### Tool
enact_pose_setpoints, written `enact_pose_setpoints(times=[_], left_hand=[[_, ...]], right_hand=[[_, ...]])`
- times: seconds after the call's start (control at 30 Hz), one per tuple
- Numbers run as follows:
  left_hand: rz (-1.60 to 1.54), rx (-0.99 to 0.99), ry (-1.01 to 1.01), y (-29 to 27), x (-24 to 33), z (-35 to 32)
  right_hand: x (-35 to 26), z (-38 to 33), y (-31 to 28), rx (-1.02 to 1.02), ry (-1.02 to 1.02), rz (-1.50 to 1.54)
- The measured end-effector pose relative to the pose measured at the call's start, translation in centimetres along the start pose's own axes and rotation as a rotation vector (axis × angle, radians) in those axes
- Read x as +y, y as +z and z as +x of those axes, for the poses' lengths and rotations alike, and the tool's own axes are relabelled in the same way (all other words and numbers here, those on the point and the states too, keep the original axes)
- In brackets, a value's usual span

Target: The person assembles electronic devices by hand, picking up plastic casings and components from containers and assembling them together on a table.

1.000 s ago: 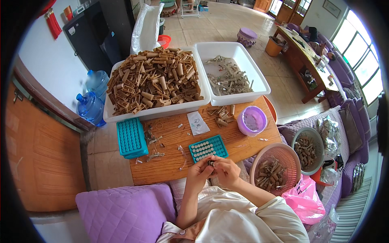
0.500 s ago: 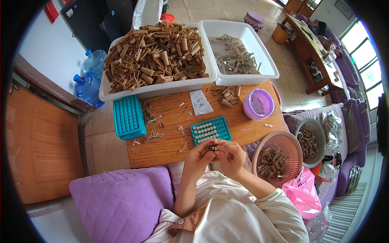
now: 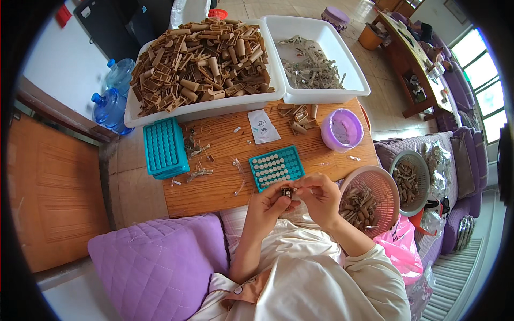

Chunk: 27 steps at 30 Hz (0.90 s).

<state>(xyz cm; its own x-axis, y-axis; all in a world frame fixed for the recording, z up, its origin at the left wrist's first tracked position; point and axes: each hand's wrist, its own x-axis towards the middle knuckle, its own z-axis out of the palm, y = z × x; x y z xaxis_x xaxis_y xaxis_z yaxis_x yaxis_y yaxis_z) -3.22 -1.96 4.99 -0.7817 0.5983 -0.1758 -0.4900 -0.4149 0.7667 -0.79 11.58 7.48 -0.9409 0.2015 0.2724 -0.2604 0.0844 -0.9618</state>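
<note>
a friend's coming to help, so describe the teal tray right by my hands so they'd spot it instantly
Find the wooden table. On it, just beyond the left hand and right hand, lies a flat teal tray. Unlike the teal stack at the table's left, it holds rows of white discs.

Teal and purple around a streaked orange-brown table
At its left edge, a teal tray stack; near its front edge, a teal tray dotted with white discs; at its far edge, a white tub of brown parts; near its right edge, a purple bowl. The held piece is blackish with pale glints; the cushion is purple with quilted diamonds.
</note>
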Motion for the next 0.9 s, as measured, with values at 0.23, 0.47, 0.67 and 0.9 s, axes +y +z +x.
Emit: enact_pose_setpoints(times=[0.23,0.47,0.67,0.9], left_hand=[[0.019,0.035,0.049,-0.2,0.0,-0.2],[0.077,-0.006,0.031,0.4,0.7,-0.5],[0.042,0.040,0.070,0.1,0.5,-0.5],[0.051,0.024,0.081,0.8,0.8,-0.5]], right_hand=[[0.7,-0.6,0.5,-0.078,-0.289,-0.316],[0.6,-1.2,0.1,0.019,-0.236,-0.237],[0.2,-0.5,0.7,-0.008,-0.448,-0.417],[0.7,-1.0,0.7,0.075,-0.469,-0.390]])
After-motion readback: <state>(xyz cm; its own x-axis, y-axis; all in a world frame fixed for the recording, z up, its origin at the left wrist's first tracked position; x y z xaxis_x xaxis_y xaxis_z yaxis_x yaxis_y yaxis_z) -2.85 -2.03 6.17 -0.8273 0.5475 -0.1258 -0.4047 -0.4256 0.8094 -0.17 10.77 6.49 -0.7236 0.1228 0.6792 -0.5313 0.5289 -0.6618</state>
